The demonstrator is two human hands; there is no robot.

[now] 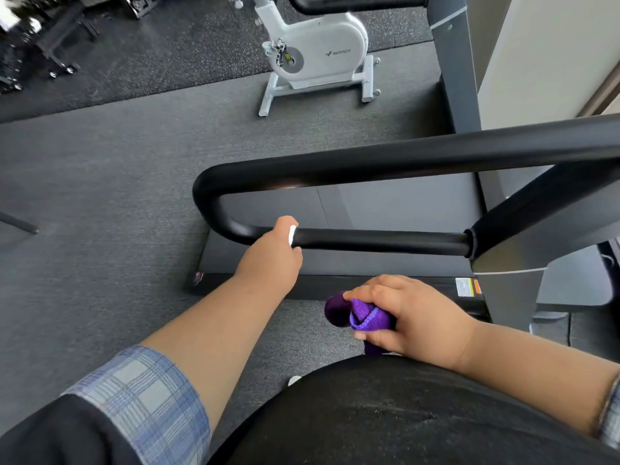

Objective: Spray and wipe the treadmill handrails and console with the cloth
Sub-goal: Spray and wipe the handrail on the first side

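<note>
From the head camera I see my left hand point(268, 253) curled around something small and white point(293, 234) against the black handrail point(379, 241). My right hand point(406, 313), nearer my body and below that rail, grips the bunched purple cloth point(359, 318).

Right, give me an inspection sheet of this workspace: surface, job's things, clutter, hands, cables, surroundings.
Surface: grey gym floor, with the treadmill deck below the rail.
Job's things: black looped handrail; purple cloth bunched up; something small and white in the left hand, too hidden to identify; console not in view.
Clutter: nothing seen.
Hands: left hand at the handrail's lower bar, its grip closed on the white thing; right hand grips the cloth, away from the rail.
Cables: nothing seen.
Surroundings: white exercise bike behind; dark wheeled equipment at far left.
</note>
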